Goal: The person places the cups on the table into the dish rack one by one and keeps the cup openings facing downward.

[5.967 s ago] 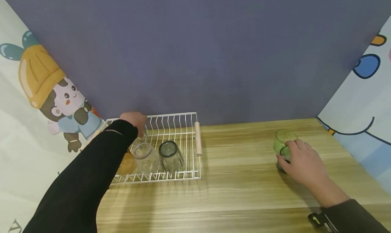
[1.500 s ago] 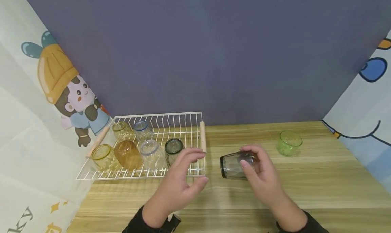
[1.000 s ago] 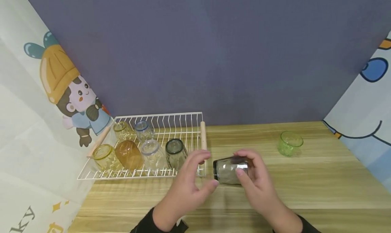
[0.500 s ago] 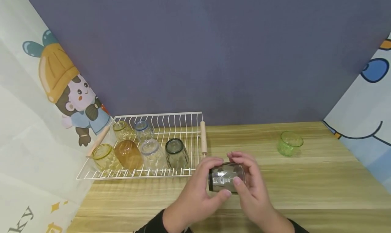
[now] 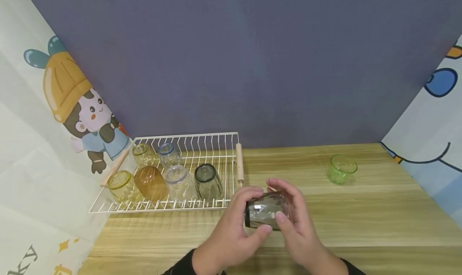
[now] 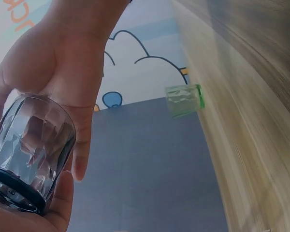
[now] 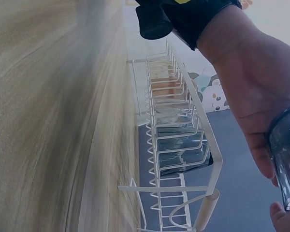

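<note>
A smoky grey drinking glass (image 5: 267, 211) lies on its side between both hands above the table. My left hand (image 5: 236, 235) holds its thick dark end, fingers over the top and thumb below. At the opposite end, my right hand (image 5: 301, 231) grips it with the thumb on the near side and the fingers behind. In the left wrist view the glass (image 6: 34, 150) shows faceted, clear walls and a thin edge facing the right palm. Only part of the glass (image 7: 286, 150) shows in the right wrist view.
A white wire rack (image 5: 227, 136) with wooden handles stands at left. In it are yellow glasses (image 5: 124, 187), an amber glass (image 5: 151, 185), a blue-tinted glass (image 5: 169, 154), a clear glass (image 5: 180, 185) and a dark grey glass (image 5: 208, 182). A green glass (image 5: 341, 170) stands at right.
The right hand has brought the grey glass leftward from beside the green glass. The left hand has left the rack and taken hold of its dark end; both have barely moved in the last half second.
</note>
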{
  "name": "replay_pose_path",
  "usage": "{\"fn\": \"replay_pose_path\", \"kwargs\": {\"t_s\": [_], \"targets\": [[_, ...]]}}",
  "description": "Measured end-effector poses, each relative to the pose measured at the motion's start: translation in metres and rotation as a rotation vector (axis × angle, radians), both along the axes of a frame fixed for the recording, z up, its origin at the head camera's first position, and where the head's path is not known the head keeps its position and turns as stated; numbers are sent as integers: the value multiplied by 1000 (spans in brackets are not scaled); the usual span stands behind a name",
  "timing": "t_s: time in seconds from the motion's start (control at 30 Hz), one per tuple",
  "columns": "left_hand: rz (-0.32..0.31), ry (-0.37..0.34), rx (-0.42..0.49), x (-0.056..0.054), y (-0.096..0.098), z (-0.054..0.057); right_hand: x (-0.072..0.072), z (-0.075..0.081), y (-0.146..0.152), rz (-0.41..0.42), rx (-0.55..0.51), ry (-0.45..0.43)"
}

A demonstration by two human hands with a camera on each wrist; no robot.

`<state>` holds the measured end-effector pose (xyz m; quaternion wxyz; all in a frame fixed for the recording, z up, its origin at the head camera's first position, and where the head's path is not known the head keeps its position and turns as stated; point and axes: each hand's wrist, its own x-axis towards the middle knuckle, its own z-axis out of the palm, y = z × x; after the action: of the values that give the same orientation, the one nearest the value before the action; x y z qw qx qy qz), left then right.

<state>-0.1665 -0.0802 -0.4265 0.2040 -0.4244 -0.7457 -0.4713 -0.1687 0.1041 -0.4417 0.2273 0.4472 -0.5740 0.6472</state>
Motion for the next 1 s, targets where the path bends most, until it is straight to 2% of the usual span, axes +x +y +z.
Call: {"fn": "replay_pose_path", "kwargs": {"t_s": [0.13, 0.33, 0.7, 1.0], "targets": [[12, -17, 8, 0, -2, 0, 0, 1, 1, 24, 24, -5], [21, -56, 35, 0, -6, 2, -1, -1, 1, -7, 28, 4], [63, 4, 66, -7, -15, 7, -7, -5, 4, -53, 9, -5], [74, -1, 94, -11, -19, 9, -13, -8, 7, -70, -9, 1]]}}
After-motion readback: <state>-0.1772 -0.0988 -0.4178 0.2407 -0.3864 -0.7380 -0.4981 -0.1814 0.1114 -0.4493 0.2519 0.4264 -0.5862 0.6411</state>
